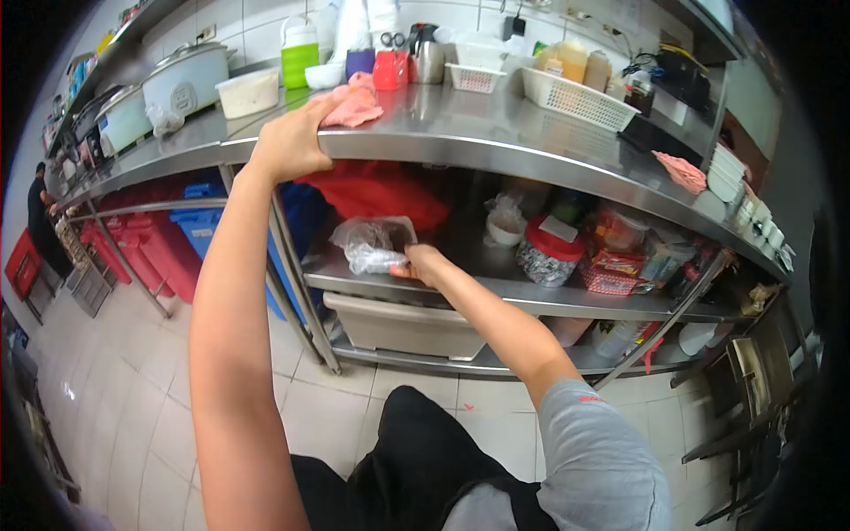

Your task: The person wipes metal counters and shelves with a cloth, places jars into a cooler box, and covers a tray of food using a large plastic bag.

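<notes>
My left hand (292,142) is at the front edge of the steel counter (425,142), its thumb below the rim and its fingers closed on a pink cloth (356,103). On the shelf below, my right hand (424,266) grips the near end of a clear plastic bag (370,252). The bag is crumpled, and what it contains I cannot make out. Behind it hangs or lies a large red cloth or bag (381,190). My right fingertips are partly hidden by the hand itself.
Rice cookers (184,78), a white tub (248,94), a green jug (299,55) and a white basket (575,97) with bottles stand on the counter. A red-lidded jar (551,250) shares the shelf. Below is a grey bin (403,326). A person (46,221) stands far left.
</notes>
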The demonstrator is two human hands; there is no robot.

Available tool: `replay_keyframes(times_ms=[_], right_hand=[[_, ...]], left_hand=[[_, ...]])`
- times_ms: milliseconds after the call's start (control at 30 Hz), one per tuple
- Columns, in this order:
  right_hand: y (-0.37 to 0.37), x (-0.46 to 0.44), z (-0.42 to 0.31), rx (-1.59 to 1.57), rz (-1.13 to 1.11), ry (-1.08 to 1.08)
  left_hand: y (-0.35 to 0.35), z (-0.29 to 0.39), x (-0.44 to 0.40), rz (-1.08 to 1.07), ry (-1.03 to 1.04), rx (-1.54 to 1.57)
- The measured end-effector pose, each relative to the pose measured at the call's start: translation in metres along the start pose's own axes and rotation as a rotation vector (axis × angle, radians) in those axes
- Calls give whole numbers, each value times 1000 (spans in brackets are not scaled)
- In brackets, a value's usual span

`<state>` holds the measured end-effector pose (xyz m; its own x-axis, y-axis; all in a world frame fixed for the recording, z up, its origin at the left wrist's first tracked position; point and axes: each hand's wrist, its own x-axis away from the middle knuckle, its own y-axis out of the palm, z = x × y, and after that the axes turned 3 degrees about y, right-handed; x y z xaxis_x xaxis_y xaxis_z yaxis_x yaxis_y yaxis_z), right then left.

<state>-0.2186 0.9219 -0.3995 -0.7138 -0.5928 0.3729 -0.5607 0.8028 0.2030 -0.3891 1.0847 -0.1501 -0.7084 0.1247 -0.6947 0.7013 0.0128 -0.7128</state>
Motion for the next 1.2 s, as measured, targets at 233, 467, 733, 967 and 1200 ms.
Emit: replay_keyframes(times_ms=[233,467,733,967,1200], right_hand=[[-65,154,-28,92,-98,-61],[-99,350,-74,201,79,-144],[-122,466,-166,58,304,-520],[-150,409,-277,326,154,-562],[-253,207,-379,81,63,-255]], left_hand=[[6,-5,3,95,67,2],[11,-11,5,103,55,0],[11,-9,5,91,57,-7],[14,-9,4,119,54,-10],[20,-16,-2,65,35,13]])
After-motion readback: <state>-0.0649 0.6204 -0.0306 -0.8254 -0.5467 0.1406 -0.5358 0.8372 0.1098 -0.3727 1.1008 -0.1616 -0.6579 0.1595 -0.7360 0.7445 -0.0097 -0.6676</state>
